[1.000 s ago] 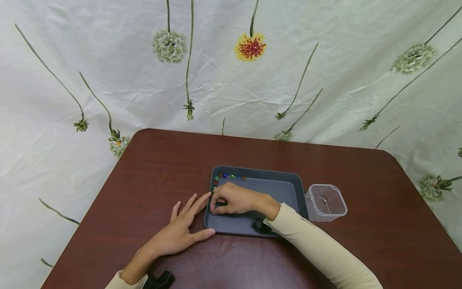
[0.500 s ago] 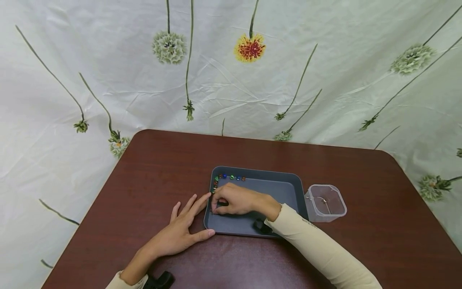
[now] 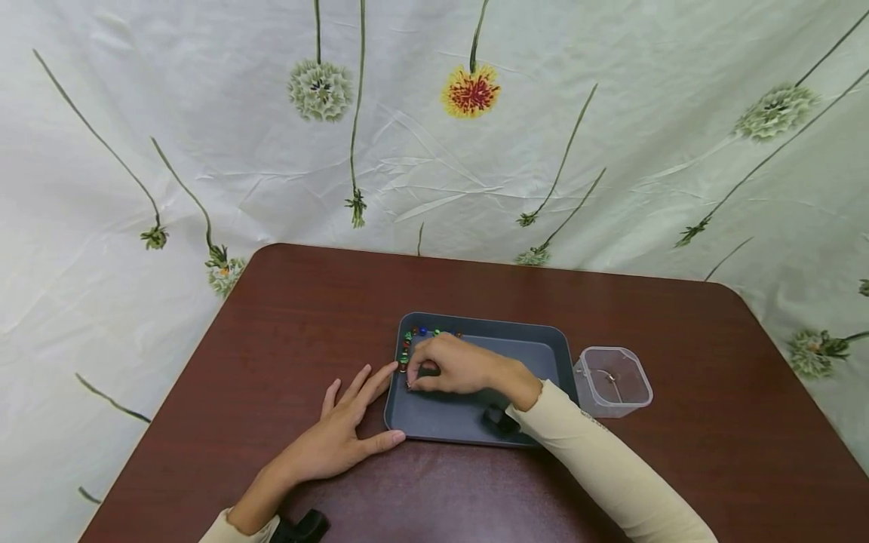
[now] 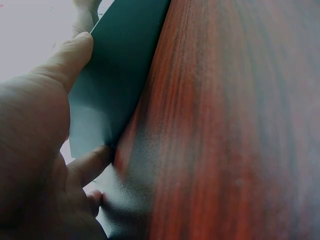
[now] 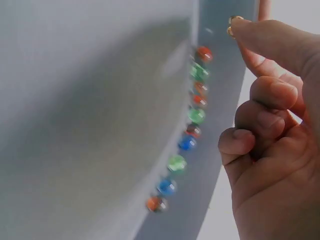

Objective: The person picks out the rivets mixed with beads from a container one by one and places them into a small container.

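Observation:
My right hand [image 3: 458, 366] reaches over the grey tray [image 3: 468, 422], its thumb and index finger pinching a small shiny amber marble [image 5: 232, 26], mostly covered by the fingertips. The other fingers curl into the palm. Several glass marbles, red, green, orange and blue, run along the tray's left and far sides; one is a blue marble [image 5: 187, 143], another a green marble [image 5: 196, 116]. My left hand [image 3: 339, 434] lies spread on the table with straight fingers. Its index fingertip is at the tray's left rim and its thumb [image 4: 75, 52] touches the near-left corner.
A clear plastic box [image 3: 614, 385] stands against the tray's right side. The tray rests on a reddish-brown wooden table [image 3: 326, 294]. Behind hangs a white cloth [image 3: 407, 151] printed with flowers.
My right hand has shifted away from me and slightly right inside the tray, still pinching. A brown marble now shows by its fingertips at the left side. My left hand stays put.

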Demonstrator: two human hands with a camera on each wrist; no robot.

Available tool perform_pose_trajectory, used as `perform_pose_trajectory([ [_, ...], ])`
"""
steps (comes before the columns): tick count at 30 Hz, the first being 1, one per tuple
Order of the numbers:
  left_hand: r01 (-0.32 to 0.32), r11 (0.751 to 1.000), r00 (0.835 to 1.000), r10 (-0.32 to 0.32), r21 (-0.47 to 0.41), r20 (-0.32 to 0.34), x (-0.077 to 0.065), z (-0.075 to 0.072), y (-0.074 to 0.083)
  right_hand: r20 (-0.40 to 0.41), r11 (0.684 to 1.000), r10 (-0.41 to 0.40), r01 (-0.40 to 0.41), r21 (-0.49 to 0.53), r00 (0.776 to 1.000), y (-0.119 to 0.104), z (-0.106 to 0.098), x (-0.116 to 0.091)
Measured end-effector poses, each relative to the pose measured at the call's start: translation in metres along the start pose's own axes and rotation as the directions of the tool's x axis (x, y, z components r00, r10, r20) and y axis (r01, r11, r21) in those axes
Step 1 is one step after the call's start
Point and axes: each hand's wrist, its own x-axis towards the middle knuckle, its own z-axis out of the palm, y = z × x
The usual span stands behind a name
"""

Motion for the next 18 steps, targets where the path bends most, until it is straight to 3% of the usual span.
perform_pose_trajectory([
  [14,-0.002,1.0,1.0,0.002,-0.004,-0.004,0.001,0.0,0.001,-0.11,0.997,0.066,-0.061,0.046,0.992,0.001,-0.032,-0.038],
  [18,0.002,1.0,1.0,-0.002,-0.002,-0.004,0.001,0.001,0.002,-0.196,0.995,0.097,-0.091,0.04,0.976,0.002,-0.045,-0.056],
])
